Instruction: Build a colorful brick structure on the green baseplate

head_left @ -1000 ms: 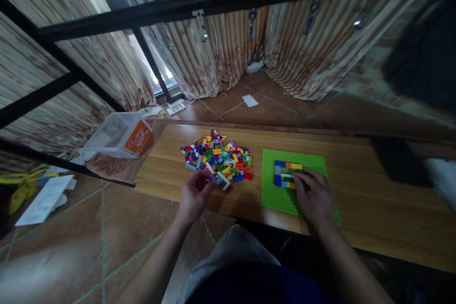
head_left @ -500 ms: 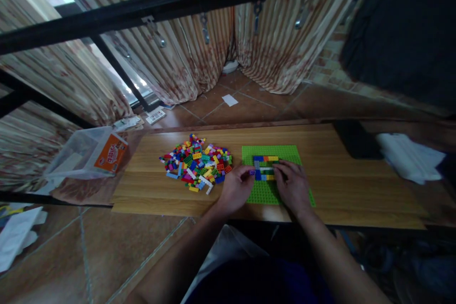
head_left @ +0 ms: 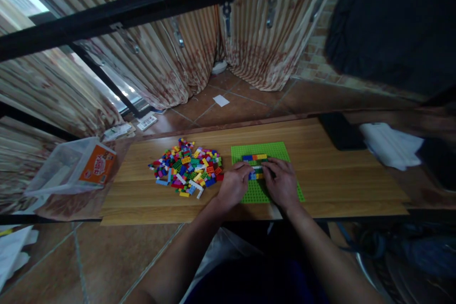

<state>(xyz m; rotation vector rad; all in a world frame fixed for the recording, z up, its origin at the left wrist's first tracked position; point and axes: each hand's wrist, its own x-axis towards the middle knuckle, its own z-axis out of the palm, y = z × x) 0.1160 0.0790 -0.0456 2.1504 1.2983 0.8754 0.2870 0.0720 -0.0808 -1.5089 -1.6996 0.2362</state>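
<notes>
A green baseplate [head_left: 260, 194] lies on the wooden table, carrying a low rectangular build of toy bricks [head_left: 259, 157] in blue, orange, yellow, white and light blue. My left hand [head_left: 233, 183] is closed at the build's left side, its fingertips pressed over the bricks there. The small purple brick that showed in those fingers half a second ago is now mostly covered by them. My right hand [head_left: 283, 183] grips the right end of the build with thumb and fingers. Left of the plate spreads a heap of loose toy bricks [head_left: 194, 164] in many colours.
A clear plastic bin [head_left: 64, 166] with an orange label stands beyond the table's left end. At the right are a black flat object [head_left: 342, 131] and white papers [head_left: 388, 145]. A dark metal bar [head_left: 153, 7] crosses above, in front of striped curtains [head_left: 171, 61].
My left hand has carried a small purple brick from the heap to the build's left side. My right hand has stayed at the build's right end. The view has swung to the right.
</notes>
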